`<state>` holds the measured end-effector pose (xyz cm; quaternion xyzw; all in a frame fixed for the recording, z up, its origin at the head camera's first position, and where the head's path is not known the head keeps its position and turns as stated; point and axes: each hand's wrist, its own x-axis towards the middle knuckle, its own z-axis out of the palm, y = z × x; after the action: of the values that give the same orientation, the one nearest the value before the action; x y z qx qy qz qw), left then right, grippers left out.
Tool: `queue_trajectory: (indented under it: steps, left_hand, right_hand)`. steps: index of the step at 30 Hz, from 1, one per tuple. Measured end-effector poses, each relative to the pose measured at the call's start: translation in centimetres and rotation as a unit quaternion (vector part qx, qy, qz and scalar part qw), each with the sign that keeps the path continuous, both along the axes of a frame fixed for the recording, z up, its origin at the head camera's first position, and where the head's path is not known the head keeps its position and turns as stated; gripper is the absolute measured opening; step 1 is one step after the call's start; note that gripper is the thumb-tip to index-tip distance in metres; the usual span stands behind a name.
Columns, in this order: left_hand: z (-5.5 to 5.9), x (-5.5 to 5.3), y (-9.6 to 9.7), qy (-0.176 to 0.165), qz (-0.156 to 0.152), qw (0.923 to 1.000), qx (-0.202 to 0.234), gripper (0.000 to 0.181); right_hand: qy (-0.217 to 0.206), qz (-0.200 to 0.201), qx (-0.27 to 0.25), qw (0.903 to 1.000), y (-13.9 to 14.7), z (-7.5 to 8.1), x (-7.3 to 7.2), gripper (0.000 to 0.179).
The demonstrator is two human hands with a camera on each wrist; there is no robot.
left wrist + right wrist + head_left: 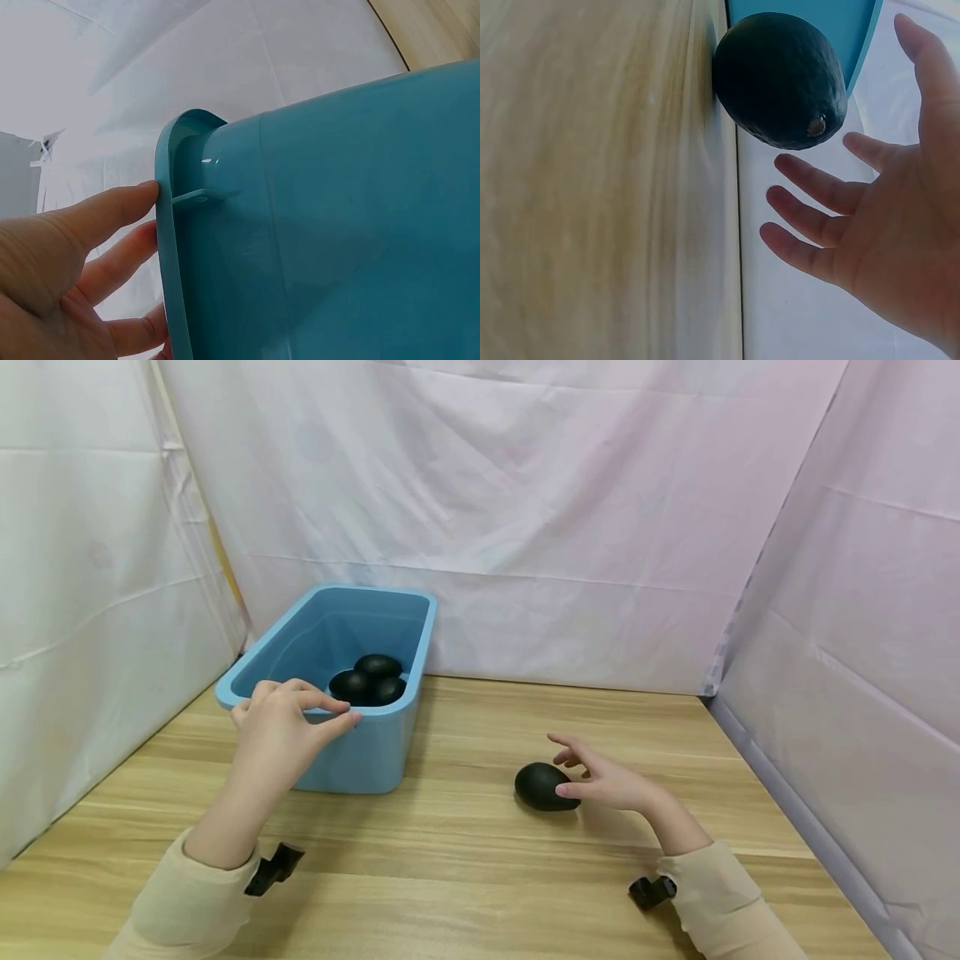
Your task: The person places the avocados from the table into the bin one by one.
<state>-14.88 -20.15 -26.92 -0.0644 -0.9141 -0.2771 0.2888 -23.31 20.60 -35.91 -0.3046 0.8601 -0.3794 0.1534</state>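
Note:
A dark avocado point(542, 787) lies on the wooden table, its stem end showing in the right wrist view. My right hand point(611, 783) is beside it, fingers spread and thumb overlapping it in the head view; the right wrist view shows the palm and fingers around nothing. At the near rim of a light blue bin point(390, 752) is my left hand point(277, 722). Its thumb and fingertips meet the rim in the left wrist view, and no avocado is between them. Inside the bin, three dark avocados point(377, 666) sit clustered toward the near right side.
White cloth walls point(525, 527) enclose the table point(465, 877) at the back and both sides. The bin stands at the back left, close to the rear cloth. A black wrist mount point(274, 868) sticks out from the left sleeve, another point(652, 892) from the right.

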Motion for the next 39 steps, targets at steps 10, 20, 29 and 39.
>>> queue_trajectory:
  steps: [10, 20, 29, 39]
  left_hand:
    - [0.1, 0.0, 0.1, -0.002, 0.002, 1.0000, 0.005, 0.024]
    - [0.1, 0.0, 0.0, -0.006, 0.007, 0.9999, 0.006, 0.023]
    - [0.2, 0.1, 0.1, -0.008, 0.005, 0.9999, 0.005, 0.023]
    - [0.3, 0.1, 0.1, -0.012, 0.003, 0.9999, 0.002, 0.026]
  right_hand:
    - [-0.009, 0.011, 0.014, 0.9998, 0.2, -1.0, -0.9, 0.074]
    - [-0.020, 0.025, 0.030, 0.9990, -0.1, -1.4, -1.3, 0.073]
    - [-0.019, 0.041, 0.033, 0.9985, -0.2, -1.6, -1.4, 0.072]
    - [-0.013, 0.039, 0.043, 0.9982, -0.4, -2.0, -1.5, 0.073]
